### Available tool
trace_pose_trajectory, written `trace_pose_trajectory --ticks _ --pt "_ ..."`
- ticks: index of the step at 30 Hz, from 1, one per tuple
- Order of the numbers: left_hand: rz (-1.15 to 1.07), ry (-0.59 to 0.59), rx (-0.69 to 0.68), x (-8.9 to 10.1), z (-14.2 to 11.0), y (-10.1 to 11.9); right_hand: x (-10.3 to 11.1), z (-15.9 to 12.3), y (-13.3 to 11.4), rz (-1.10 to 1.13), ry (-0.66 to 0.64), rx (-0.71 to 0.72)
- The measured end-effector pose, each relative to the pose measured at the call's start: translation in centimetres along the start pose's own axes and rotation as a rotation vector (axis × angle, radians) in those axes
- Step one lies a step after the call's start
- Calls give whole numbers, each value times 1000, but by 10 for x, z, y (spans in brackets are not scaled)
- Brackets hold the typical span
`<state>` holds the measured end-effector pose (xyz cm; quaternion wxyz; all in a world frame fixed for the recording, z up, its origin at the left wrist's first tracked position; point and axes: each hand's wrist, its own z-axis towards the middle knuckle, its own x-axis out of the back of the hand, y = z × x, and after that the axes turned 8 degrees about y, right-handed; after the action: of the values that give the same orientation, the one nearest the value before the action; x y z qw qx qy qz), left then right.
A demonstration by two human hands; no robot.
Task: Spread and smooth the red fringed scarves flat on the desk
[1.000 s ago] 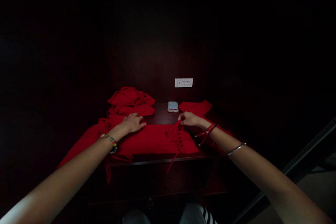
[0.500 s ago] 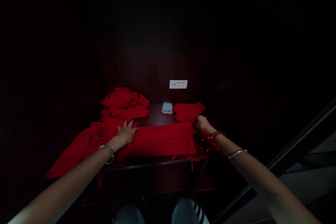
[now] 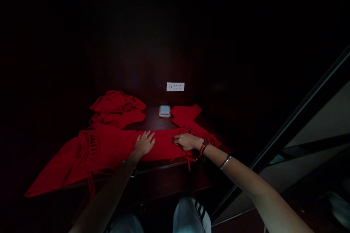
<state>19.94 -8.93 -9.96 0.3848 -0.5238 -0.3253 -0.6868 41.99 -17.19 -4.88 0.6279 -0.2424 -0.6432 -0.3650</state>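
On a dark wooden surface (image 3: 153, 121), a rumpled red heap (image 3: 117, 103) sits at the back left, close against the far edge of the cloth in front. A small pale object (image 3: 164, 111), blurred over, lies near the wall under a white socket plate (image 3: 175, 87), with a red folded piece (image 3: 186, 112) just beside it, its fringed end trailing forward behind the right wrist. A dark metal-edged bar (image 3: 269, 145) slants across the right. The red fringed cloth (image 3: 164, 145) stretches along the front edge, mostly smooth in the middle, gathered at the left, with strands hanging over the edge. The left hand (image 3: 144, 144) lies flat on it, fingers spread; the right hand (image 3: 187, 141) rests by the right-hand fringe, fingers curled, and whether it pinches any fabric is unclear.
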Motion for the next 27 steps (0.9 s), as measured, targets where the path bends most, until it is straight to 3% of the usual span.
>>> trace_pose_trajectory --ticks 4,10,12,15,17,19,21,25,27 --pt "10 10 -8 1 -2 -6 10 -38 33 -88 -121 -114" --pt "13 39 -23 -2 3 -6 32 -81 59 -150 -174 -582" --pt "4 5 -27 -1 7 -7 35 -71 53 -78 -61 -552" --pt "-9 -36 -39 0 13 -8 27 -33 28 81 173 -311" --pt "-8 -23 -58 0 16 -10 15 -3 11 90 246 -173" --pt "-1 -5 -72 -3 17 -11 2 17 3 6 204 -168" --pt "5 4 -77 -6 17 -13 -4 22 13 -69 92 -202" --pt "8 13 -80 -9 17 -15 0 -14 64 -138 -148 -321" --pt "5 2 -75 -8 18 -15 9 -41 88 -152 -145 -384"
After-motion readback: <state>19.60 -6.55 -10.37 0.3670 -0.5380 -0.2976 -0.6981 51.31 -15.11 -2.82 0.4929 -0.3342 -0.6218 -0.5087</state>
